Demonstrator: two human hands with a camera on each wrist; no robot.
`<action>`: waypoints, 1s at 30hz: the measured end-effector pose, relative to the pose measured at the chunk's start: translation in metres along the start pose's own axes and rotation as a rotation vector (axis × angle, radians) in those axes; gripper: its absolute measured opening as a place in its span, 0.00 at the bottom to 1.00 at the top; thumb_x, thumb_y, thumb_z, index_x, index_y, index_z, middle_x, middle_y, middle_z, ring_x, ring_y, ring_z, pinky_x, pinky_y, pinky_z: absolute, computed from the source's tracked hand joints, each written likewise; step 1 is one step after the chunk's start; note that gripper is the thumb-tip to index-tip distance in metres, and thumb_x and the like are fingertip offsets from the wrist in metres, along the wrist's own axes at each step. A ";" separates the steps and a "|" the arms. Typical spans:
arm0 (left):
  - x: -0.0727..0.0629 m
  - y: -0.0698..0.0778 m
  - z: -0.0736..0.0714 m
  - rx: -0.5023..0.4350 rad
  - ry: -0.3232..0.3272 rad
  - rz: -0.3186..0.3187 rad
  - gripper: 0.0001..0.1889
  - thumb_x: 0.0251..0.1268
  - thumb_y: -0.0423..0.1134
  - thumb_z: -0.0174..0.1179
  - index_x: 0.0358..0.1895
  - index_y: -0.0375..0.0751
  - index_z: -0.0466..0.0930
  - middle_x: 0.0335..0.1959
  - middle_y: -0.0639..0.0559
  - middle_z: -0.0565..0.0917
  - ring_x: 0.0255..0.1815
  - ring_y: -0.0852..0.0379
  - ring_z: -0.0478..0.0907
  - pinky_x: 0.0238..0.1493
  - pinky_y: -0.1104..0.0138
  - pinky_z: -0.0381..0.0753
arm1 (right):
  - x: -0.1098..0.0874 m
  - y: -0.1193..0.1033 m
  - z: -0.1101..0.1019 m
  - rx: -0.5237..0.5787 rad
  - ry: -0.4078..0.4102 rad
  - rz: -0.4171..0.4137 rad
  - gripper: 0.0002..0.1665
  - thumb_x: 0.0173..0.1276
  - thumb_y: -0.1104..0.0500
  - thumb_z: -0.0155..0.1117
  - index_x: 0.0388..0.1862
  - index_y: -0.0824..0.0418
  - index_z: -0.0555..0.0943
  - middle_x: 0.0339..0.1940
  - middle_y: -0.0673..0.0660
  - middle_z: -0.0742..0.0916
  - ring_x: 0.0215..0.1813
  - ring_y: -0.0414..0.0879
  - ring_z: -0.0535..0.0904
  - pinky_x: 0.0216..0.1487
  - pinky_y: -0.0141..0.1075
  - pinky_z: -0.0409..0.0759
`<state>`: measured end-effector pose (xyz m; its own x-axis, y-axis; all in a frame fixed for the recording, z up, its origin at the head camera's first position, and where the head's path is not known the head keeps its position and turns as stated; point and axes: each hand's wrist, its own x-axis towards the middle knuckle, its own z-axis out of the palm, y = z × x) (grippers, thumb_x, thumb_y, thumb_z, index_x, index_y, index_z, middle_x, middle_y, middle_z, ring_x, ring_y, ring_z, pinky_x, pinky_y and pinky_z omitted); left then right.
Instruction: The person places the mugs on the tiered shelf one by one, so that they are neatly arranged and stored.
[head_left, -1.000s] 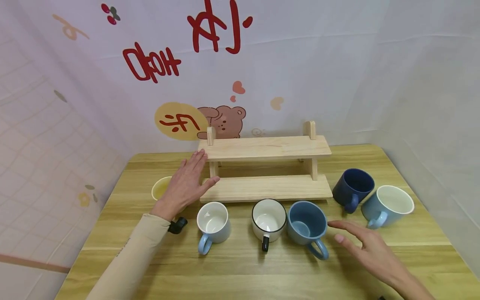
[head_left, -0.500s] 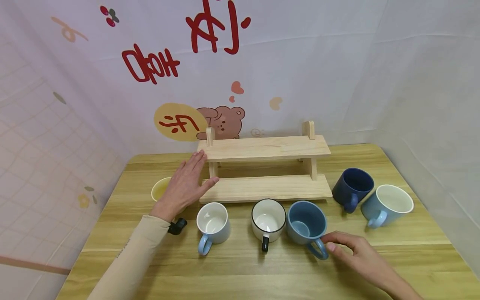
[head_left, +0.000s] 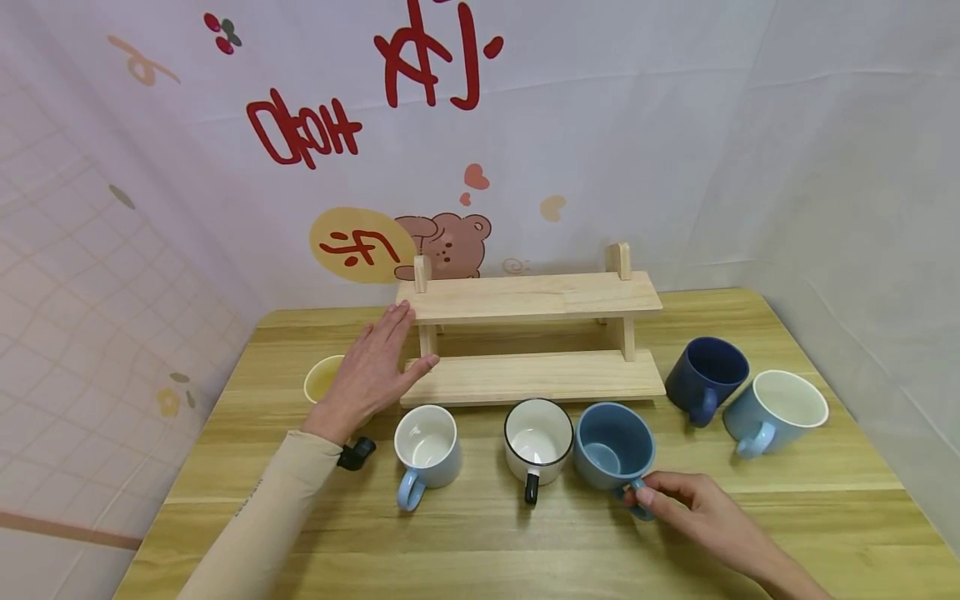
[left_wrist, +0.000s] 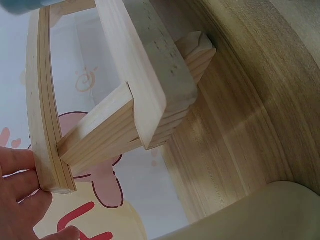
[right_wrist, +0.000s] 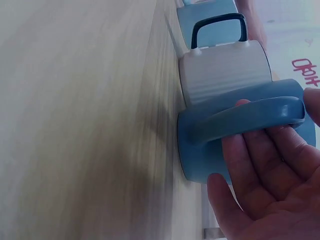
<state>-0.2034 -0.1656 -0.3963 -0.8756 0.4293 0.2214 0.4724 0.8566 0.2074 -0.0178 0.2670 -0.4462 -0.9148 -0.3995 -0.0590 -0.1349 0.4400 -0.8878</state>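
Currently | right hand (head_left: 708,517) grips blue mug (head_left: 609,454) by handle (right_wrist: 250,116) | left hand (head_left: 369,373), straight-fingered, touches shelf (head_left: 532,296) | red lettering (head_left: 470,50) behind

The person's left forearm is fitted with a long beige sleeve (head_left: 262,517), plain, smooth and close to the arm. The sleeve terminates at the wrist in a straight cuff (head_left: 318,442). A short line of small dark lettering (head_left: 247,498) runs lengthwise along the fabric; from here, the characters are too small to read. A compact black fitting (head_left: 356,452), rounded at its outer end, projects beside the cuff on the thumb side; its attachment is hidden from view. The left hand (head_left: 367,371) is ungloved. The right hand (head_left: 701,510) is likewise ungloved, with bare fingers (right_wrist: 242,167), and the right forearm (head_left: 780,571) is uncovered over its visible length.
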 end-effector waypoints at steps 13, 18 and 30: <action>0.000 0.000 -0.001 0.000 -0.011 -0.002 0.50 0.65 0.75 0.38 0.77 0.37 0.52 0.78 0.45 0.52 0.78 0.49 0.45 0.74 0.47 0.50 | 0.002 0.002 0.000 0.172 -0.073 0.056 0.18 0.80 0.59 0.46 0.44 0.64 0.83 0.39 0.55 0.88 0.45 0.44 0.81 0.51 0.28 0.77; -0.001 0.000 0.002 0.000 0.005 0.006 0.49 0.65 0.73 0.42 0.76 0.36 0.53 0.78 0.44 0.53 0.78 0.48 0.46 0.73 0.46 0.52 | 0.000 0.004 0.001 0.234 -0.061 0.021 0.18 0.80 0.61 0.43 0.43 0.70 0.79 0.37 0.63 0.85 0.43 0.46 0.80 0.49 0.30 0.76; -0.001 -0.002 0.004 -0.003 0.041 0.032 0.49 0.66 0.73 0.41 0.76 0.34 0.54 0.77 0.42 0.54 0.78 0.46 0.48 0.74 0.51 0.54 | 0.001 0.002 -0.002 0.250 0.064 0.013 0.17 0.81 0.62 0.40 0.38 0.67 0.76 0.36 0.66 0.82 0.43 0.49 0.78 0.50 0.29 0.75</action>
<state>-0.2034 -0.1664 -0.4011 -0.8550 0.4445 0.2673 0.5008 0.8416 0.2023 -0.0200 0.2685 -0.4473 -0.9391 -0.3401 -0.0491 -0.0323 0.2294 -0.9728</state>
